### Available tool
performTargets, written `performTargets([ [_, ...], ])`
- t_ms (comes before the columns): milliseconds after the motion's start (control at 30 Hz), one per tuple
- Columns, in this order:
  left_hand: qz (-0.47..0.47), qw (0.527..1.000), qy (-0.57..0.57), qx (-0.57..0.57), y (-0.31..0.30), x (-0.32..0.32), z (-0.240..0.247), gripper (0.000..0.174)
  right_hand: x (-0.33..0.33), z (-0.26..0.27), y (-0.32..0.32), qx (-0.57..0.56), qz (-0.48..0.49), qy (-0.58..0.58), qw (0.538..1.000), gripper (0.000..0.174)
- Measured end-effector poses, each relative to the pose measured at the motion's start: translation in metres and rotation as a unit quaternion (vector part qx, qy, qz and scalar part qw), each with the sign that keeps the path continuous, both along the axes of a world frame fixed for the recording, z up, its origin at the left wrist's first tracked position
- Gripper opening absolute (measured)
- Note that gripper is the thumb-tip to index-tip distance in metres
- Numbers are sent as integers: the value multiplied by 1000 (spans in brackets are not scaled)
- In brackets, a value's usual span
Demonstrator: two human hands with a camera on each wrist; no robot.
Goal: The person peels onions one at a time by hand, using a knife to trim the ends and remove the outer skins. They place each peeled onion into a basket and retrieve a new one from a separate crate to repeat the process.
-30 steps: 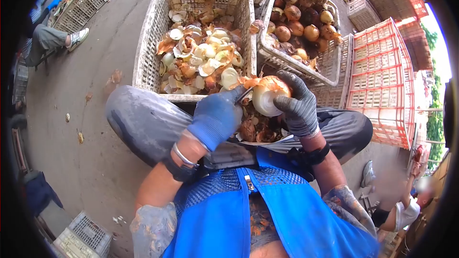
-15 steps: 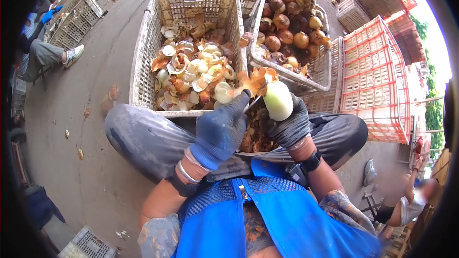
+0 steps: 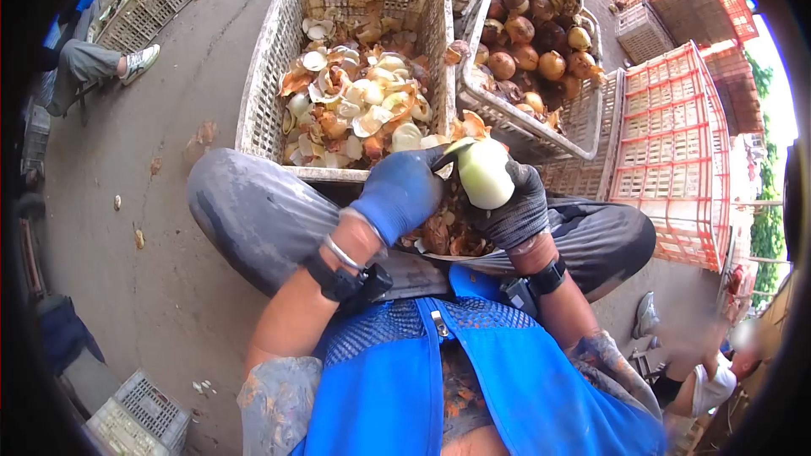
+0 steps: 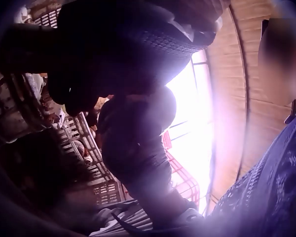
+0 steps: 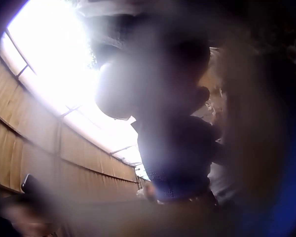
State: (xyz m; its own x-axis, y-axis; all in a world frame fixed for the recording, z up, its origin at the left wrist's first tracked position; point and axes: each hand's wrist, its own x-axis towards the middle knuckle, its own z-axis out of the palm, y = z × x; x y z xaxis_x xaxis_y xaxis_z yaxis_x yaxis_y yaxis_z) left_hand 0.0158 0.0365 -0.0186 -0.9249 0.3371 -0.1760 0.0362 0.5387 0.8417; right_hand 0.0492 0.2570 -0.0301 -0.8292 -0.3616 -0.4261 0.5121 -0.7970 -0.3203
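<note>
In the head view, a peeled, pale green-white onion (image 3: 486,174) rests in the right hand (image 3: 519,207), whose dark grey glove curls around its lower right side. The left hand (image 3: 402,192), in a blue glove with dark fingertips, is closed at the onion's upper left, round a small knife mostly hidden by the fingers. A strip of peel (image 3: 457,149) lies between the thumb and the onion. Brown skin (image 3: 473,126) shows just behind. Both wrist views are dark and blurred; the left hand (image 5: 177,153) and right hand (image 4: 138,131) appear as silhouettes.
A crate (image 3: 247,122) of peelings stands in front, with a crate (image 3: 525,130) of unpeeled onions to its right. More skins (image 3: 439,235) lie between the legs. Red-netted crates (image 3: 672,148) are stacked at right. Seated people are at both sides.
Over the last second the onion has turned from its skin-covered side to a bare green-white side. The left hand has come closer against it, and the loose brown skin there looks smaller.
</note>
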Motion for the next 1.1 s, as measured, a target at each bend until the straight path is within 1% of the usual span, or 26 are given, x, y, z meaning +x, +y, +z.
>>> performTargets([
  [33, -22, 990, -131, 57, -3, -7, 1, 36, -2, 2, 1, 31, 0, 15, 999, 54],
  [67, -17, 989, -136, 58, -6, -9, -3, 36, -3, 2, 2, 61, -1, 27, 998, 54],
  [133, -69, 997, -24, 30, -6, -12, -12, 30, -3, 3, 7, 54, 1, 12, 998, 58],
  [167, -81, 991, -111, -3, -6, -18, -10, 42, -4, 7, 9, 48, 16, 10, 999, 60],
  [200, -81, 991, -111, -2, -9, -20, 0, 42, -5, 9, 12, 42, 30, 7, 999, 62],
  [233, -87, 967, -234, 56, -16, -20, 13, 43, -3, 6, 16, 41, 31, 4, 999, 65],
  [267, -94, 924, -353, 111, -23, -21, 27, 43, -2, 6, 18, 42, 27, 2, 999, 65],
  [300, -119, 928, -343, 83, -27, -23, 41, 46, -5, 7, 21, 21, 60, 29, 998, 66],
  [333, -130, 928, -340, 79, -30, -19, 31, 46, -5, 8, 24, 1, 88, 55, 995, 66],
  [367, -147, 986, -80, 14, -34, -10, 12, 46, -5, 10, 24, 2, 89, 69, 994, 65],
  [400, -150, 969, 190, -47, -34, -4, 11, 46, -6, 11, 24, 3, 81, 74, 994, 65],
  [433, -158, 967, 195, -46, -34, 4, 14, 46, -6, 13, 22, 67, 65, 69, 993, 66],
  [500, -23, 961, 273, -39, -34, 16, 43, 48, -3, 14, 18, 189, 35, 51, 980, 68],
  [533, -25, 961, 272, -40, -31, 18, 46, 48, -3, 17, 16, 188, 34, 51, 980, 68],
  [600, -47, 942, 319, -92, -24, 21, 51, 52, -7, 23, 12, 148, 56, 47, 986, 70],
  [633, -71, 934, 317, -149, -24, 22, 51, 57, -6, 24, 11, 220, 93, 114, 964, 61],
  [767, -91, 923, 317, -197, -23, 18, 45, 57, -13, 38, 6, 182, 104, 99, 973, 62],
  [800, -80, 930, 297, -199, -20, 18, 36, 56, -17, 45, 5, 323, 139, 154, 923, 63],
  [833, -68, 937, 277, -202, -17, 18, 28, 55, -20, 48, 4, 455, 171, 205, 850, 65],
  [867, -67, 937, 275, -204, -14, 17, 20, 55, -21, 45, 0, 482, 145, 248, 828, 68],
  [933, -34, 972, 150, -179, -7, 11, 7, 51, -28, 48, -10, 532, 120, 214, 810, 69],
  [967, -15, 976, 124, -180, -4, 7, 4, 52, -30, 44, -14, 564, 81, 224, 791, 70],
  [1000, -13, 974, 132, -182, -1, 4, 2, 52, -32, 41, -19, 594, 40, 233, 769, 71],
  [1033, 29, 976, 137, -165, 2, 6, 3, 55, -32, 41, -26, 508, -15, 250, 824, 73],
  [1067, 71, 976, 143, -147, 3, 8, 4, 57, -29, 40, -30, 506, -18, 255, 824, 73],
  [1100, 79, 975, 138, -154, 4, 8, 1, 60, -26, 38, -32, 376, -13, 180, 909, 73],
])
